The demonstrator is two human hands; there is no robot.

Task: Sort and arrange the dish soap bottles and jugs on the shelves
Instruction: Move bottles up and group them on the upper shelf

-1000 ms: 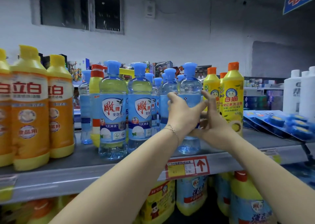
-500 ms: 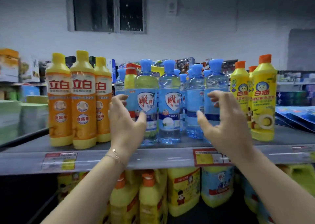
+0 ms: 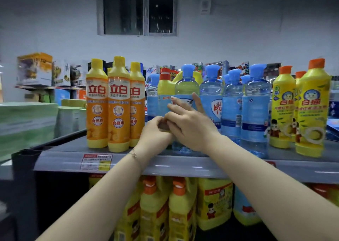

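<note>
Both hands meet at the front of a grey shelf (image 3: 60,161) stocked with dish soap. The left hand (image 3: 156,130), curled loosely, holds nothing visible; the right hand (image 3: 190,123) overlaps it, fingers spread against a clear blue-capped bottle (image 3: 186,86), though a firm grip cannot be confirmed. Orange bottles (image 3: 117,108) stand at 9 o'clock of the hands, yellow orange-capped bottles (image 3: 311,108) at 3 o'clock, yellow jugs (image 3: 213,204) at 6 o'clock below.
</note>
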